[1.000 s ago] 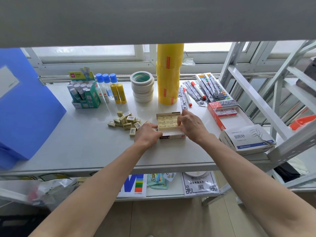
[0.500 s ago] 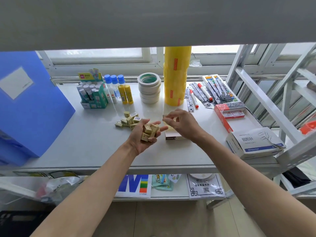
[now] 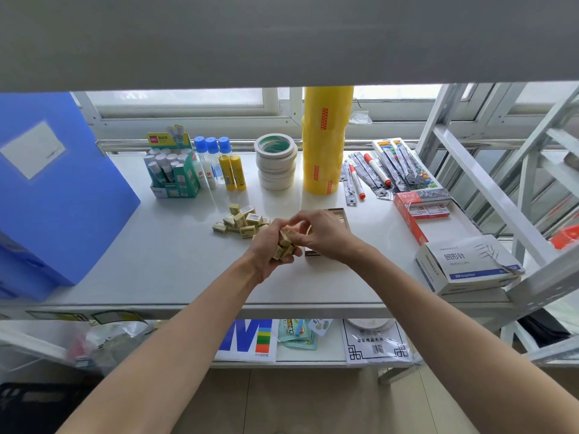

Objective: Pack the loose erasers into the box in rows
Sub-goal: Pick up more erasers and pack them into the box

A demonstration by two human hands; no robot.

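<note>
A pile of loose erasers (image 3: 239, 221) waits on the white table (image 3: 163, 258), left of the hands, so I judge the packing is far from finished. The left hand (image 3: 266, 250) holds a handful of small cream blocks with fingers curled around them. The right hand (image 3: 322, 234) pinches one of them, above the mostly hidden box (image 3: 340, 216).

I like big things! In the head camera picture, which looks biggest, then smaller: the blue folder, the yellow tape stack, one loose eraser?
1. Blue folder, though it is nearer the camera, so this is less sure.
2. Yellow tape stack.
3. Loose eraser, clearly smallest.
</note>
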